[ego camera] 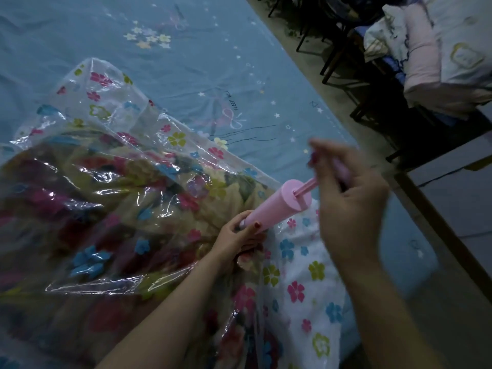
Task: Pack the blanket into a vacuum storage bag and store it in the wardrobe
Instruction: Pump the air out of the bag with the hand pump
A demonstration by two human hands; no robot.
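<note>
we see a bed (186, 65) under a blue sheet printed with stars and flowers | lying straight on it — a clear flowered vacuum bag (111, 107), crumpled — with a floral blanket (111, 209) inside

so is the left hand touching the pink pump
Touching. The head view shows the left hand with its fingers curled round the lower end of the pink hand pump, holding it against the vacuum storage bag.
</note>
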